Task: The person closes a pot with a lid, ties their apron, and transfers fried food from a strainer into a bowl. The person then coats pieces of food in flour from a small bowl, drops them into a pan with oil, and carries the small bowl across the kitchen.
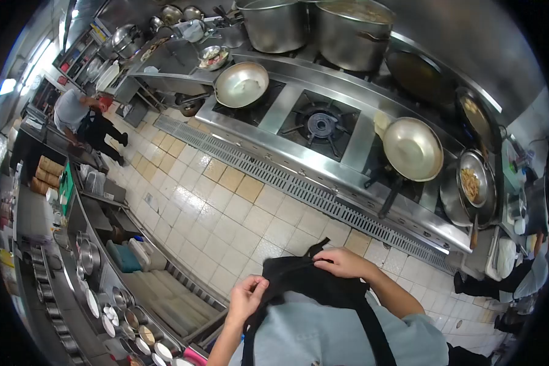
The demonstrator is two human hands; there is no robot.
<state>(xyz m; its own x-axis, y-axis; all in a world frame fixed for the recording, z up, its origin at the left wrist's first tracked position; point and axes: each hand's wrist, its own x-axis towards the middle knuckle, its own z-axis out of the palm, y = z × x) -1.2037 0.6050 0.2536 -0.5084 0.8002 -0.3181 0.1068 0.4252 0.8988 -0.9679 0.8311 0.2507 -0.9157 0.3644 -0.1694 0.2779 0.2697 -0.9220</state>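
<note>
The black fabric apron (305, 277) lies against the wearer's grey-blue shirt (323, 326), its two dark straps running down over it. The left hand (247, 297) has thumb and fingertips pinched together at the apron's left edge; whether cloth is caught between them cannot be told. The right hand (343, 263) is clamped on the top edge, fingers bent over the fabric beside a short black strap end (317, 247).

No brand or label can be read. Faint small marks on the shirt front are too slight to make out, and the apron's lower part is cut off by the frame.

Ahead stands a long stainless-steel stove (268, 143). A pale round metal pan (241, 85) sits on its left burner; a second, dark-handled metal pan (413, 149) sits to the right, with a bare black burner (321, 124) between. Two tall steel stockpots behind are cropped at the top. A steel bowl with brownish food (471, 180) rests at the right end, contents unclear.

A co-worker in a grey top (73, 110) stands far left, bent forward; another person (527, 277) at right is distorted and partly hidden.
</note>
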